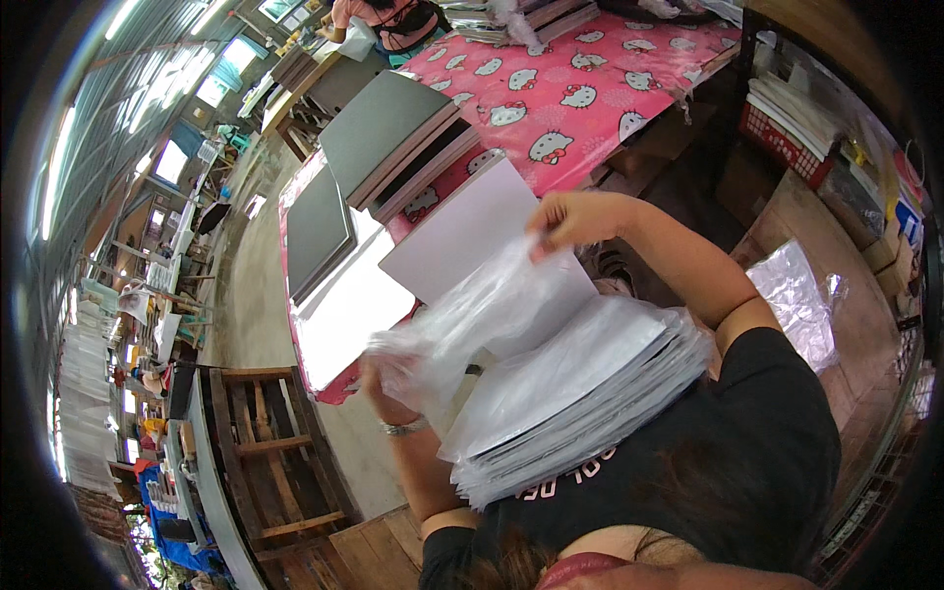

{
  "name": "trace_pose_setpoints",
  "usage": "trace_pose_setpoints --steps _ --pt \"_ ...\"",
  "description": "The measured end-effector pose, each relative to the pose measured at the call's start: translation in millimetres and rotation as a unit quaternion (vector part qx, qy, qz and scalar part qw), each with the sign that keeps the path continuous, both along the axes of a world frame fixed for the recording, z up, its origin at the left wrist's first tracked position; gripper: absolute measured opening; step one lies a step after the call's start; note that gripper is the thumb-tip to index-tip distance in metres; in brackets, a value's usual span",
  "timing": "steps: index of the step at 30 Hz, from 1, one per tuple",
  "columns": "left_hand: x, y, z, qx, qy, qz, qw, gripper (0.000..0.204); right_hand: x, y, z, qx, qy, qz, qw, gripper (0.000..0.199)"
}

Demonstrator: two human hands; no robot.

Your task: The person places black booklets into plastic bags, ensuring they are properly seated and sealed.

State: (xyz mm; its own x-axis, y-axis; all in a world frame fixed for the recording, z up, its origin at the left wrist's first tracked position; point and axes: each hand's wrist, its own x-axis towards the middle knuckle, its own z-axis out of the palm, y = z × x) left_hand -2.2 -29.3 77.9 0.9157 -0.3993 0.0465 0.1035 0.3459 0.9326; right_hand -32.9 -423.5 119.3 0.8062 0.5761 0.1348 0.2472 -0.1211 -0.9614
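A thick stack of clear plastic bags with grey sheets [580, 393] rests on my lap. My right hand [575, 218] pinches the upper edge of a clear plastic bag [482, 315] that is pulled over a white sheet [472, 231]. My left hand [388, 388], with a wrist bracelet, grips the crumpled lower end of the same bag. The white sheet is partly inside the bag and tilts up away from the stack.
A table with a pink cartoon-cat cloth [570, 93] carries stacks of grey boards [388, 128] and white sheets [344, 315]. A wooden pallet [275, 442] lies at the lower left. Crumpled plastic [801, 300] lies on a wooden bench at the right. Another person [388, 20] sits at the far end.
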Motion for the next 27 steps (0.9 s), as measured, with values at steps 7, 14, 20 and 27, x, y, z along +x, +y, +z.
trace_pose_setpoints --steps 7,14,20,27 --pt "0 -13 6 -0.058 -0.077 -0.071 0.993 0.029 15 -4 -34 0.227 0.183 -0.047 0.955 0.021" --pt "-14 -29 -17 0.186 0.011 -0.158 0.97 0.021 21 -3 -24 0.351 0.061 -0.014 0.934 0.019" --pt "5 -25 7 -0.131 0.029 0.029 0.991 0.02 15 -5 -26 -0.022 0.121 0.038 0.992 0.026" --pt "43 -26 -20 -0.115 0.048 0.001 0.992 0.016 34 -20 -31 0.451 0.129 -0.037 0.882 0.026"
